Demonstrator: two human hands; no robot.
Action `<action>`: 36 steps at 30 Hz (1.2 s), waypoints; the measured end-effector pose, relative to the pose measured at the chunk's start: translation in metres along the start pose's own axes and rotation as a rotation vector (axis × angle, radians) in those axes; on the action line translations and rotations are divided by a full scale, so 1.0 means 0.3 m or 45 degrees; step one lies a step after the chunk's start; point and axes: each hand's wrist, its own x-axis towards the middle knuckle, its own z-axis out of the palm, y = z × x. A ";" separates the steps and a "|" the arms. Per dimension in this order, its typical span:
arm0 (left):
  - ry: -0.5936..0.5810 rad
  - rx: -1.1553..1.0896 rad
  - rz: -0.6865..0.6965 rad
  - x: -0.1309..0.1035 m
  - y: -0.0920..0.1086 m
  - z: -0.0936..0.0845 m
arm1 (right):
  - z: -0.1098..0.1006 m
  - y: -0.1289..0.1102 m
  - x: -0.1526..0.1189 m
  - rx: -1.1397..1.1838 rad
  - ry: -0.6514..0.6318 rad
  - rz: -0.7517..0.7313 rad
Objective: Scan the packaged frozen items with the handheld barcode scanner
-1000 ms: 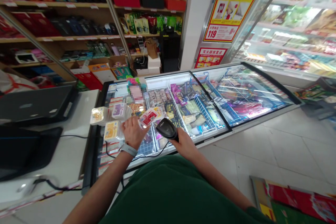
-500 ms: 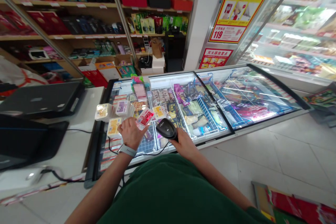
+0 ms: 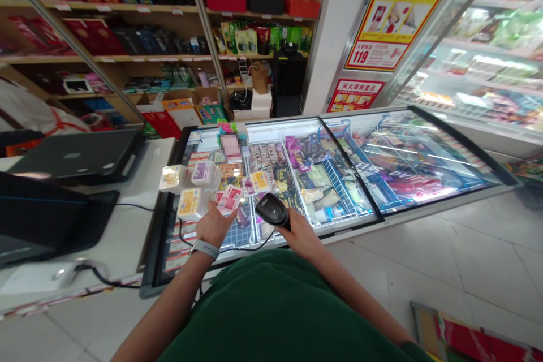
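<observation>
My right hand (image 3: 302, 233) is wrapped round the handle of a black barcode scanner (image 3: 271, 210), its head pointing up and left. A small clear plastic box with a red-and-pink label (image 3: 231, 198) lies tilted at the fingertips of my left hand (image 3: 213, 225), gripped at its near edge. Left of it stand clear boxes with a yellow label (image 3: 190, 202), a purple label (image 3: 203, 172) and a pale yellow label (image 3: 172, 177). Another yellow-labelled box (image 3: 260, 181) lies just beyond the scanner. All these rest on the freezer's glass top.
The chest freezer (image 3: 339, 225) holds bagged goods in wire baskets under glass. A scanner cable (image 3: 250, 249) runs across it to the left. On the counter (image 3: 131, 226) sit dark electronic devices (image 3: 76, 155). Shelves with bottles and boxes stand behind; a red-topped stack lies on the floor at right.
The red-labelled box has shifted slightly and its label no longer glows bright red. My left fingers have drawn in near its edge. The whole view has swung a little to the left.
</observation>
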 end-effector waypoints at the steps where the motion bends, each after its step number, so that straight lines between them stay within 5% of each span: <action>1: -0.018 0.014 -0.018 0.007 -0.012 0.016 | 0.001 0.003 0.001 -0.004 -0.001 0.001; 11: -0.008 0.110 -0.072 0.060 -0.066 0.100 | 0.004 0.003 0.012 0.023 -0.026 -0.005; 22: 0.047 0.165 0.039 0.002 -0.047 0.041 | 0.002 0.029 0.006 0.046 0.008 0.019; 28: 0.059 -0.110 0.390 0.028 0.022 0.050 | 0.004 0.062 0.004 -0.006 0.044 0.112; 36: -0.015 -0.218 0.268 0.148 0.213 0.126 | -0.003 0.103 -0.034 0.053 0.137 0.230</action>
